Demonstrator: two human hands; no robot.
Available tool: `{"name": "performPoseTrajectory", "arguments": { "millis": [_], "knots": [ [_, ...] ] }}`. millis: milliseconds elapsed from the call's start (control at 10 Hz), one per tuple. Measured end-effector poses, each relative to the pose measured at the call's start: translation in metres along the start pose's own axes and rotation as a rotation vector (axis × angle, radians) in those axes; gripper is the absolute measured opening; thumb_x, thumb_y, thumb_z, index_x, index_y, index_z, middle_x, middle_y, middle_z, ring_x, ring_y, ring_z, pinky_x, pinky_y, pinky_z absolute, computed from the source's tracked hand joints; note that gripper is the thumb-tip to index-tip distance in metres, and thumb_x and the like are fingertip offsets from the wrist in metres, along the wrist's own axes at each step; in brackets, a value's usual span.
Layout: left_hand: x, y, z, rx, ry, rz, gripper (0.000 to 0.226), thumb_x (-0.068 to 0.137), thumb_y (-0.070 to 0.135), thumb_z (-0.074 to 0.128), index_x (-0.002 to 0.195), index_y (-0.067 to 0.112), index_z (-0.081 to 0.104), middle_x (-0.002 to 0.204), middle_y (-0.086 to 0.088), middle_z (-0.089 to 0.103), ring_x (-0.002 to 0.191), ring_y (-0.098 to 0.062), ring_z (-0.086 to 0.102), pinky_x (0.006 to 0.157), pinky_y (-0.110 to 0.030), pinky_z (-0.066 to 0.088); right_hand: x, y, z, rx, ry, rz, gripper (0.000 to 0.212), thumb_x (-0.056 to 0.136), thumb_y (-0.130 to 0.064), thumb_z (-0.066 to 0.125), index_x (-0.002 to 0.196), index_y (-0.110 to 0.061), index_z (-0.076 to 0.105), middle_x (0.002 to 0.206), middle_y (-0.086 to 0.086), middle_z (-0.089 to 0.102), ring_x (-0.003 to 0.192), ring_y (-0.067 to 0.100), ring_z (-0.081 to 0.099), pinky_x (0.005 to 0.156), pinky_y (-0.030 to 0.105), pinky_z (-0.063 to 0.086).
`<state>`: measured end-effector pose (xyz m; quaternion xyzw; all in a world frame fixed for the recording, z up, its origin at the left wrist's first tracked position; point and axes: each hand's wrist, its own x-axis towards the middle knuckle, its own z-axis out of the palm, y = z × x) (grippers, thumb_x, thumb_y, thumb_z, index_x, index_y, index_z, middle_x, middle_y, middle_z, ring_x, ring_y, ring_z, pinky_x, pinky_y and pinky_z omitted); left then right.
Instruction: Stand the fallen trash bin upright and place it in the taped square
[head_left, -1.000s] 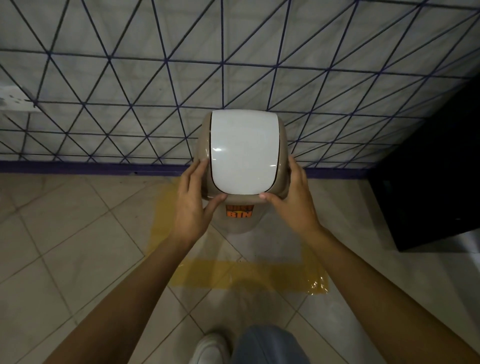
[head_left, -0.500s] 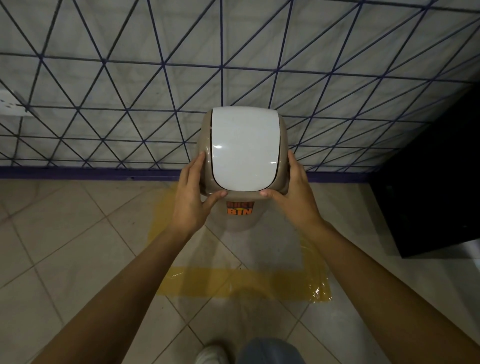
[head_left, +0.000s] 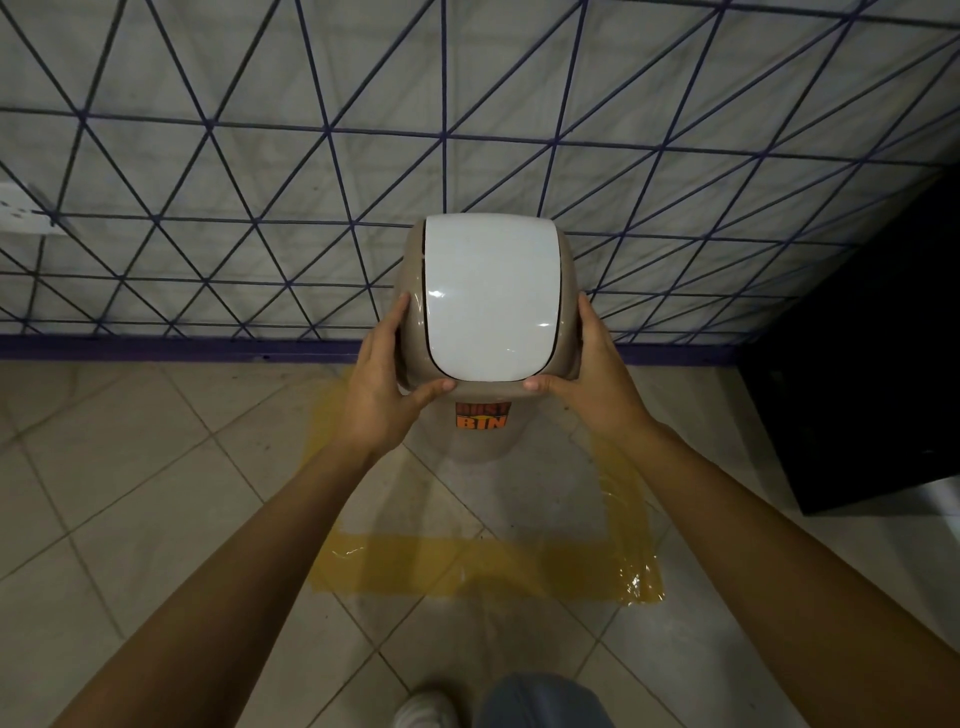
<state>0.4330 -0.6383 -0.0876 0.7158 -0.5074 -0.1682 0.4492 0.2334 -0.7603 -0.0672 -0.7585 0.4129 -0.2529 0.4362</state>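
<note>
The beige trash bin stands upright with a white swing lid and an orange "DUST BIN" sticker facing me. My left hand grips the left side of the lid rim, and my right hand grips the right side, both thumbs on the front edge. The bin's base is inside the yellow taped square on the floor, towards its far side near the wall. Whether the base touches the floor I cannot tell.
A tiled wall with a dark blue triangle pattern rises right behind the bin. A black cabinet stands at the right. A white wall socket is at the far left. My shoe shows at the bottom edge.
The bin and both hands sit a little higher in view and slightly farther towards the wall. The grip is the same.
</note>
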Motion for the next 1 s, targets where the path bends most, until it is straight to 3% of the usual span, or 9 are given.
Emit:
{"name": "performPoseTrajectory", "arguments": {
  "millis": [100, 300, 400, 600, 800, 1000],
  "knots": [
    [0.005, -0.002, -0.006, -0.022, -0.053, -0.036, 0.1, 0.071, 0.023, 0.078, 0.149, 0.029, 0.015, 0.153, 0.004, 0.029, 0.137, -0.015, 0.03, 0.108, -0.038, 0.037, 0.002, -0.001, -0.002, -0.01, -0.013, -0.002, 0.116, 0.059, -0.019, 0.087, 0.148, -0.024, 0.012, 0.149, 0.0, 0.031, 0.136, 0.015, 0.029, 0.111, 0.047, 0.03],
    [0.001, 0.001, -0.012, 0.091, -0.034, -0.025, 0.1, 0.069, 0.023, 0.08, 0.148, 0.028, 0.019, 0.144, 0.0, 0.04, 0.126, -0.015, 0.042, 0.102, -0.035, 0.041, -0.001, 0.001, -0.005, -0.039, -0.023, -0.012, 0.123, 0.055, -0.022, 0.089, 0.148, -0.024, 0.009, 0.151, 0.0, 0.028, 0.137, 0.016, 0.027, 0.111, 0.047, 0.03],
    [-0.004, 0.007, -0.01, 0.118, 0.007, -0.016, 0.096, 0.069, 0.019, 0.081, 0.147, 0.024, 0.024, 0.138, -0.005, 0.043, 0.12, -0.013, 0.044, 0.099, -0.033, 0.043, -0.005, 0.005, -0.004, -0.071, -0.002, -0.009, 0.123, 0.056, -0.021, 0.088, 0.148, -0.024, 0.005, 0.153, 0.001, 0.022, 0.138, 0.017, 0.023, 0.113, 0.041, 0.025],
    [-0.009, 0.016, -0.007, 0.17, 0.044, -0.005, 0.092, 0.07, 0.013, 0.08, 0.146, 0.018, 0.027, 0.137, -0.012, 0.044, 0.123, -0.024, 0.046, 0.1, -0.033, 0.039, -0.006, 0.006, 0.005, -0.116, 0.058, 0.037, 0.119, 0.062, -0.016, 0.085, 0.148, -0.026, 0.003, 0.153, 0.001, 0.02, 0.138, 0.017, 0.019, 0.106, 0.029, 0.018],
    [-0.013, 0.028, -0.004, 0.206, 0.047, -0.022, 0.086, 0.073, 0.009, 0.077, 0.144, 0.015, 0.03, 0.135, -0.014, 0.045, 0.123, -0.026, 0.045, 0.102, -0.035, 0.04, -0.009, -0.003, 0.006, -0.183, 0.073, 0.07, 0.117, 0.062, -0.019, 0.085, 0.148, -0.023, 0.007, 0.152, 0.005, 0.023, 0.139, 0.022, 0.02, 0.114, 0.045, 0.023],
    [-0.014, 0.078, -0.022, 0.208, -0.005, -0.037, 0.077, 0.072, 0.017, 0.079, 0.138, 0.01, 0.041, 0.136, -0.014, 0.047, 0.125, -0.029, 0.043, 0.103, -0.038, 0.037, -0.026, -0.043, -0.018, -0.239, 0.026, 0.133, 0.108, 0.066, -0.025, 0.082, 0.147, -0.022, 0.011, 0.148, 0.009, 0.025, 0.137, 0.026, 0.024, 0.109, 0.042, 0.026]
  ]
}}
